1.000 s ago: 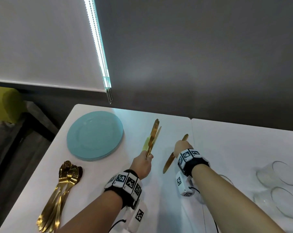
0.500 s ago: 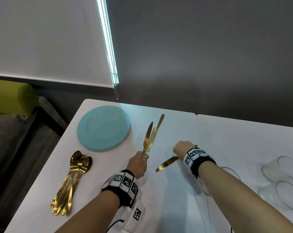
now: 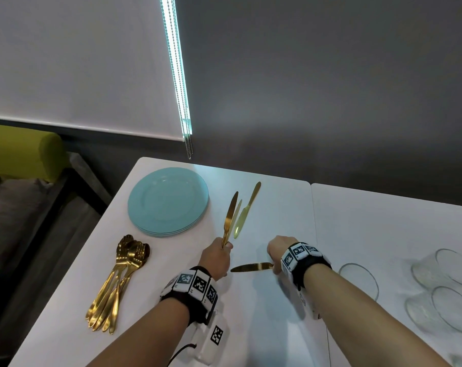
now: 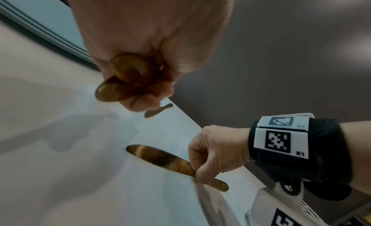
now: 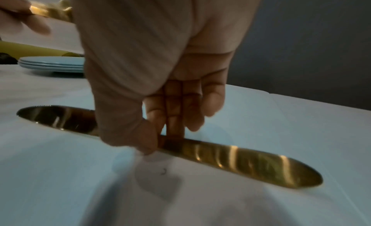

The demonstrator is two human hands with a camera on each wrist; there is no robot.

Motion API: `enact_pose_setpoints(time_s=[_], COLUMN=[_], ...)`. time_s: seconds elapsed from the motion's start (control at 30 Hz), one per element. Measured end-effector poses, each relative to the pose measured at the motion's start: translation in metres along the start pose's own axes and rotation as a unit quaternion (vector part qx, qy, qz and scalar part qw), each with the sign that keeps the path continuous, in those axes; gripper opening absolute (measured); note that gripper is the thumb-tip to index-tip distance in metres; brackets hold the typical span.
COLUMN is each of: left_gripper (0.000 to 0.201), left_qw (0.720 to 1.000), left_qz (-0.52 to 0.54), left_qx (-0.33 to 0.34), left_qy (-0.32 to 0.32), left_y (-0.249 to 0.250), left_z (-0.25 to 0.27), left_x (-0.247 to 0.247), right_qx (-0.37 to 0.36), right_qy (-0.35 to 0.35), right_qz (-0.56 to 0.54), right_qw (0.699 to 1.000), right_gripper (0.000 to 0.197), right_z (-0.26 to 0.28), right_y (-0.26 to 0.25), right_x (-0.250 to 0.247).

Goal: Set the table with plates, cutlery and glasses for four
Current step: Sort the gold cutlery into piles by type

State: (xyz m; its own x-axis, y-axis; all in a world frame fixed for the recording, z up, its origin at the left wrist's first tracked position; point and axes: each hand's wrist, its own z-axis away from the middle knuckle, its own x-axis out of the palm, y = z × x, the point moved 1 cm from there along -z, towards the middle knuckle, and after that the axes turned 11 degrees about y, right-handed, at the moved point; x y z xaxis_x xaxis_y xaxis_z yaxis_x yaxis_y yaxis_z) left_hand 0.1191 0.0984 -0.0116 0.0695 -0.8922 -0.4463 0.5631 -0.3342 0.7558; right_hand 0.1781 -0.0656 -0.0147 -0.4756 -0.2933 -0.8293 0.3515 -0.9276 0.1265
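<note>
My left hand (image 3: 219,256) grips the handles of two gold knives (image 3: 229,219), blades pointing up and away; their handle ends (image 4: 128,70) show in the left wrist view. A third gold knife (image 3: 247,207) lies on the white table (image 3: 264,327) just beyond them. My right hand (image 3: 276,251) pinches a fourth gold knife (image 3: 251,267) at its middle. That knife (image 5: 240,161) lies flat and crosswise on the table, blade to the left. A stack of light blue plates (image 3: 168,200) sits at the far left.
A pile of gold forks and spoons (image 3: 118,282) lies near the table's left edge. Several clear glasses (image 3: 436,311) stand at the right, one (image 3: 357,279) close behind my right wrist. A dark wall lies beyond the table, a green seat (image 3: 20,152) at the left.
My right hand has brought its knife down and toward me and turned it crosswise, flat on the table. My left hand still holds its knives upright.
</note>
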Motion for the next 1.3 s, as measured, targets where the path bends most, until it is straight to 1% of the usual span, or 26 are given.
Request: enact_pose_setpoints(time_s=[0.07,0.17,0.23,0.27,0.3,0.33,0.4,0.47,0.5,0.57,0.67,0.73,0.77,0.8,0.83,0.87,0.9,0.93,0.97,1.0,1.03,1.1,1.17,1.23,1.27,1.3], left_gripper=[0.019,0.017,0.016,0.017,0.017,0.017,0.018,0.017,0.016,0.016,0.018,0.019,0.02,0.02,0.02,0.02,0.02,0.021,0.022,0.024,0.025,0.025,0.023,0.021,0.021,0.02], left_qw=[1.0,0.999,0.998,0.996,0.994,0.992,0.988,0.988,0.99,0.993,0.994,0.994,0.994,0.995,0.996,0.997,0.997,0.998,0.998,0.998,0.998,0.998,0.997,0.995,0.994,0.995], left_qz=[0.009,0.039,0.061,0.077,0.095,0.113,0.138,0.141,0.134,0.111,0.106,0.103,0.098,0.092,0.081,0.067,0.052,0.04,0.035,0.03,0.023,0.021,0.051,0.079,0.082,0.081], left_qx=[-0.001,0.0,-0.001,-0.003,-0.007,-0.012,-0.022,-0.018,-0.013,0.0,0.014,0.013,0.01,0.007,0.005,0.005,0.005,0.005,0.004,0.001,-0.002,-0.014,-0.037,-0.056,-0.057,-0.052], left_qy=[0.004,0.018,0.032,0.04,0.047,0.054,0.059,0.054,0.05,0.044,0.029,0.033,0.037,0.041,0.044,0.047,0.051,0.054,0.056,0.057,0.058,0.059,0.05,0.036,0.032,0.032], left_y=[-0.001,0.0,0.002,0.004,0.005,0.007,0.009,0.009,0.01,0.011,0.012,0.011,0.009,0.006,0.004,0.001,-0.001,-0.004,-0.007,-0.009,-0.012,-0.016,-0.02,-0.022,-0.022,-0.023], left_z=[0.002,0.006,0.007,0.007,0.007,0.007,0.006,0.004,0.004,0.004,0.004,0.001,-0.003,-0.006,-0.01,-0.014,-0.017,-0.02,-0.023,-0.025,-0.028,-0.034,-0.039,-0.041,-0.041,-0.041], left_x=[-0.002,-0.005,-0.006,-0.007,-0.007,-0.007,-0.008,-0.006,-0.005,-0.004,-0.001,-0.001,-0.002,-0.003,-0.004,-0.006,-0.009,-0.011,-0.014,-0.016,-0.017,-0.02,-0.022,-0.025,-0.026,-0.027], right_qx=[-0.002,0.006,0.033,0.05,0.071,0.093,0.12,0.127,0.126,0.128,0.12,0.108,0.099,0.09,0.084,0.084,0.089,0.093,0.094,0.09,0.081,0.048,0.012,-0.022,-0.035,-0.044], right_qy=[0.001,0.009,0.029,0.042,0.055,0.065,0.074,0.069,0.061,0.045,0.032,0.028,0.023,0.02,0.022,0.035,0.06,0.094,0.126,0.147,0.158,0.168,0.158,0.126,0.107,0.094], right_qz=[-0.026,-0.1,-0.173,-0.224,-0.292,-0.369,-0.509,-0.605,-0.634,-0.666,-0.679,-0.689,-0.69,-0.683,-0.665,-0.628,-0.562,-0.464,-0.35,-0.249,-0.175,-0.09,-0.048,-0.011,0.008,0.022], right_qw=[1.0,0.995,0.984,0.972,0.952,0.923,0.849,0.783,0.761,0.734,0.723,0.716,0.716,0.725,0.742,0.773,0.82,0.876,0.923,0.953,0.968,0.98,0.986,0.992,0.994,0.994], right_gripper=[0.017,0.024,0.011,0.009,0.015,0.017,0.011,0.008,0.008,0.007,0.006,0.007,0.007,0.005,0.006,0.01,0.015,0.02,0.026,0.033,0.038,0.045,0.058,0.073,0.076,0.072], right_z=[0.001,0.001,0.002,0.002,0.003,0.004,0.007,0.009,0.009,0.008,0.004,0.0,-0.002,-0.004,-0.008,-0.014,-0.021,-0.028,-0.036,-0.044,-0.051,-0.067,-0.082,-0.094,-0.098,-0.1], right_y=[-0.003,-0.006,-0.006,-0.005,-0.004,-0.003,-0.006,-0.014,-0.02,-0.029,-0.041,-0.046,-0.048,-0.048,-0.046,-0.042,-0.037,-0.032,-0.026,-0.02,-0.016,-0.01,-0.007,-0.006,-0.006,-0.007], right_x=[0.001,-0.005,-0.015,-0.02,-0.024,-0.027,-0.033,-0.036,-0.038,-0.039,-0.04,-0.039,-0.039,-0.04,-0.042,-0.044,-0.046,-0.049,-0.051,-0.051,-0.051,-0.049,-0.046,-0.044,-0.044,-0.044])
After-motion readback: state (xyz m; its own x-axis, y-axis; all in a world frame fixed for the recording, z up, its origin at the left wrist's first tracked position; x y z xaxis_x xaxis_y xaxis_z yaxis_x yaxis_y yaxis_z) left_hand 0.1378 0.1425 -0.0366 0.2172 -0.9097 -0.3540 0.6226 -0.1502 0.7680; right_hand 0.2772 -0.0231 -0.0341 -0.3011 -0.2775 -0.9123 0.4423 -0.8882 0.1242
